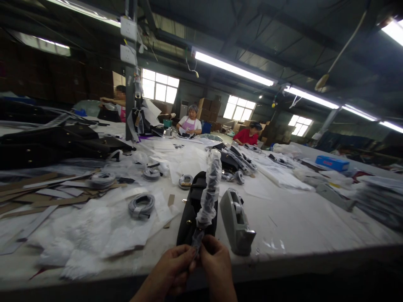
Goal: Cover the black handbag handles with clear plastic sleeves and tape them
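Note:
At the table's near edge my left hand (176, 266) and my right hand (218, 264) are close together, fingers pinched on the near end of a strap wrapped in thin white plastic (210, 188). The wrapped strap runs away from me over a black bag (192, 201) with gold-coloured studs, which lies on the table. A grey tape dispenser (237, 222) stands just right of the bag. Left of it lies a coiled grey strap (141, 205). What exactly is between my fingertips is partly hidden.
White wrapping sheets (91, 230) and cardboard strips (47, 193) cover the left side. Black bags (53, 144) are piled at far left. A blue box (332, 163) and stacked grey sheets (378, 201) lie at right. A post (130, 92) rises from the table; several people sit beyond.

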### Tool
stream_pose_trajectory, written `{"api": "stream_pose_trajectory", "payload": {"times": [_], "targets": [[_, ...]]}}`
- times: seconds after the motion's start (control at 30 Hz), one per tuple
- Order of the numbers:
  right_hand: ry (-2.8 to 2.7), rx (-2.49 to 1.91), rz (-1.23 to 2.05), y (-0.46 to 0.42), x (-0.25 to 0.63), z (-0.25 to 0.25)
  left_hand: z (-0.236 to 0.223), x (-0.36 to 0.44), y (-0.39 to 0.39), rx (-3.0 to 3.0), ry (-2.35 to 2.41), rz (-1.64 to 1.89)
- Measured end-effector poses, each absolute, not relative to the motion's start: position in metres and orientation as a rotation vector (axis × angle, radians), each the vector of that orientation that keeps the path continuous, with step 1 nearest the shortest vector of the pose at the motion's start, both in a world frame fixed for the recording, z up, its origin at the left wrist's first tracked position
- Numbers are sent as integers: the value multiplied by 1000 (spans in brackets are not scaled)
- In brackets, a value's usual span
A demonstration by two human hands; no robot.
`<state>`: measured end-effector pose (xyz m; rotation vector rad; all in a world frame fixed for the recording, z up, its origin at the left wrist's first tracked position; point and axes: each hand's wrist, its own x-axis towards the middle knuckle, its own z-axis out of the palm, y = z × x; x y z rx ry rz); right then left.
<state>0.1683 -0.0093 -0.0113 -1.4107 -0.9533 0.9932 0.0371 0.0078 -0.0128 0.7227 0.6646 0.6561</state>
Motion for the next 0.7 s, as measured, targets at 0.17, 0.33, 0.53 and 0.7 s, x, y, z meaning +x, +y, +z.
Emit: {"api": "stream_pose_trajectory", "payload": {"times": [0.17,0.33,0.53,0.7], "targets": [[-1036,-1461,976,-9,171,-2,-10,37,5,745,638,620],[-972,-1224,1319,-19,173,7,-8,33,4,633,567,657],[-505,-766,1810,-25,171,8,-5,29,2,330,436,631],[-409,-704,1876,-19,164,11,-8,29,2,236,386,628]]}}
